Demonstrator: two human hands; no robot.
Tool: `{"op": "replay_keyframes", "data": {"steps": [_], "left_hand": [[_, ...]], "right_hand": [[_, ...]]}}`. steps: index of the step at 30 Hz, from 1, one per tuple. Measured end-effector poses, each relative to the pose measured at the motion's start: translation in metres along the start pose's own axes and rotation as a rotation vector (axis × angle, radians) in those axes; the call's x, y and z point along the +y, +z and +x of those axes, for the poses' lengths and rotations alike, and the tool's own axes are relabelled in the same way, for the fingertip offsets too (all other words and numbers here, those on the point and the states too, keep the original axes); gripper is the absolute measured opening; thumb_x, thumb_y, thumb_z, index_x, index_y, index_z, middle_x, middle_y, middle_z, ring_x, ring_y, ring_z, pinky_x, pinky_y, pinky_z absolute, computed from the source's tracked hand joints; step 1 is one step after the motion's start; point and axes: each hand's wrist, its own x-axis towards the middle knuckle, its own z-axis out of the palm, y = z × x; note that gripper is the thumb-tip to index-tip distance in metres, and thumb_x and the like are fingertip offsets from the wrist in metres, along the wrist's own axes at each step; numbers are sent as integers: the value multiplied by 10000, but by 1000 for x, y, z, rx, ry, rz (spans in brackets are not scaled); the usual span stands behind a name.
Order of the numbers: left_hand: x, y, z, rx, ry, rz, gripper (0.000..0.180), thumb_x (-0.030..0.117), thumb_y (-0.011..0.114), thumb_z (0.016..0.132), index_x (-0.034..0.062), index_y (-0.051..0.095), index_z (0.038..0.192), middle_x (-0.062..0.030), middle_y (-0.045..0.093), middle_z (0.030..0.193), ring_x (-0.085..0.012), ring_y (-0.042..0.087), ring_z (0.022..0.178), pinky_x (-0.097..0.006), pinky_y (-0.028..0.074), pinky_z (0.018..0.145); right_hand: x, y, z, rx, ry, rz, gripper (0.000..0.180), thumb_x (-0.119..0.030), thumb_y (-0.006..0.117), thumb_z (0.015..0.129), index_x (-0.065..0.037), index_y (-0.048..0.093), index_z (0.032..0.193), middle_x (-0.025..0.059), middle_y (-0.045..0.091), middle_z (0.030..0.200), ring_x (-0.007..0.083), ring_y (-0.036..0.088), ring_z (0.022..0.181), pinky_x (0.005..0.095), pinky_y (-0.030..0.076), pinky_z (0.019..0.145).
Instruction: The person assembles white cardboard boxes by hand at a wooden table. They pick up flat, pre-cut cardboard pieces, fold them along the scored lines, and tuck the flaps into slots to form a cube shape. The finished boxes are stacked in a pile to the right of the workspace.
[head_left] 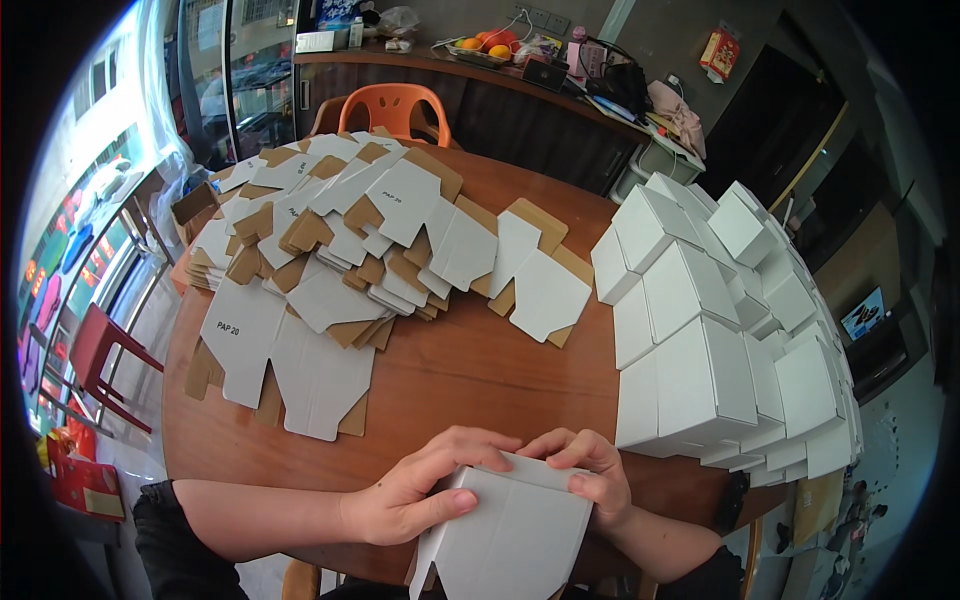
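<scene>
A partly folded white cardboard box [515, 515] is between my hands at the near edge of the round table. My left hand [440, 485] grips its left side, with the thumb on the white face and the fingers curled over the far edge. On the right, my right hand [585, 475] holds the far right corner, thumb on top and fingers bent over the rim. The box's underside is hidden. Flat white-and-brown box blanks [325, 225] lie in a heap on the left half of the table. One blank [285, 355] lies closest to my left arm.
Finished white boxes [690, 370] are stacked high along the table's right side. Another blank [540, 280] lies on the brown tabletop [470, 370]. Beyond the table stand an orange chair [400, 105] and a sideboard with a fruit bowl [480, 55]. A red stool [105, 365] is at left.
</scene>
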Motion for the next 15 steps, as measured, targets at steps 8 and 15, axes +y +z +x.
{"op": "replay_keyframes", "data": {"steps": [8, 15], "left_hand": [[-4, -2, 0, -102, 118, 13, 491, 322, 659, 985, 56, 499, 1367, -227, 436, 1448, -356, 432, 1346, -475, 392, 1092], [1, 5, 5, -80, 223, 120, 854, 486, 852, 790, 27, 423, 1369, -255, 395, 1393, -408, 460, 1317, -506, 429, 1056]], "right_hand": [[0, -4, 1, -129, -11, 16, 151, -101, 661, 899, -61, 651, 1045, 227, 589, 1277, 290, 599, 1198, 448, 490, 1024], [-4, -3, 1, -102, 42, -37, 115, -83, 665, 885, -35, 663, 990, 210, 598, 1249, 274, 605, 1178, 428, 489, 1013]]}}
